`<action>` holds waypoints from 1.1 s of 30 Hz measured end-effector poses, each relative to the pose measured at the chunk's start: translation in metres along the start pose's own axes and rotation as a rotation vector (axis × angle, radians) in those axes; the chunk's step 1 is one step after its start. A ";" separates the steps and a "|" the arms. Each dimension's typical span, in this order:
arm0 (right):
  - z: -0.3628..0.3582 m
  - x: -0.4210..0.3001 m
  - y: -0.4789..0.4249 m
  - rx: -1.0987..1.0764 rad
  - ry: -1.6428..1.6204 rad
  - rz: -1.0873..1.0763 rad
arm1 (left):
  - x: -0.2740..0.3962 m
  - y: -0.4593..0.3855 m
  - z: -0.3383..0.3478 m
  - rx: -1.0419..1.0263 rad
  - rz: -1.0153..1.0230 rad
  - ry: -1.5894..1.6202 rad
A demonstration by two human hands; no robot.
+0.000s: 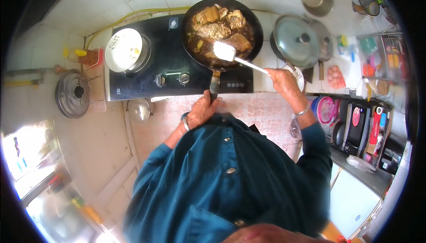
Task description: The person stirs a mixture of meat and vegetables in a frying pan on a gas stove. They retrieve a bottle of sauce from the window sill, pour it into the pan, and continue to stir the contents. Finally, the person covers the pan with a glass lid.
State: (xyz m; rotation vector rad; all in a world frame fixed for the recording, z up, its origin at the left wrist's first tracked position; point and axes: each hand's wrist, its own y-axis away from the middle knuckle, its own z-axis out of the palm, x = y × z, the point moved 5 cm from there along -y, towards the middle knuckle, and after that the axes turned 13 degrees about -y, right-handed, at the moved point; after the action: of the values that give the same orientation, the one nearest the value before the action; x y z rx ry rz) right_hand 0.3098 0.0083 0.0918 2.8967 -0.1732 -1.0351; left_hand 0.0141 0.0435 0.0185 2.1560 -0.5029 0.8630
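A dark wok (255, 38) sits at the right part of the black gas hob (139, 83), holding browned chunks of food (214, 30) in dark sauce. My left hand (201, 108) grips the wok's handle (215, 83), which points toward me. In my right hand (283, 81) is the thin handle of a metal spatula (225, 50); its blade is over the near side of the wok, above the sauce. A white plate (123, 50) with bits of yellow food rests on the left burner. Two control knobs (160, 80) are on the hob's front part.
A lidded pan (296, 41) and a partly hidden white bowl (299, 76) stand right of the hob. Beyond them lie eggs in a bag (335, 76). A metal lid (73, 93) is at the left wall. A yellow hose (133, 13) runs behind the hob.
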 end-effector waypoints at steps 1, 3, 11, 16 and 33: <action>-0.002 0.000 0.001 0.000 -0.043 0.019 | 0.001 0.000 -0.001 0.000 0.001 0.008; -0.005 -0.006 0.006 -0.011 -0.129 0.055 | -0.003 -0.001 0.000 -0.002 -0.003 0.031; -0.033 0.002 0.032 0.147 -0.086 0.121 | -0.020 -0.009 0.011 0.053 -0.002 0.049; -0.033 0.013 0.031 0.172 -0.169 0.208 | -0.021 -0.014 0.010 0.012 -0.007 0.096; -0.041 -0.085 -0.154 0.338 0.848 -0.531 | -0.035 -0.036 0.027 0.141 0.093 0.153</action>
State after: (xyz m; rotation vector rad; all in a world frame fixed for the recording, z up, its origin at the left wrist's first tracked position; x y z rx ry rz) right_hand 0.2833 0.1723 0.1621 3.4641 0.5291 0.3278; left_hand 0.0214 0.0490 -0.0376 2.1847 -0.4804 1.1358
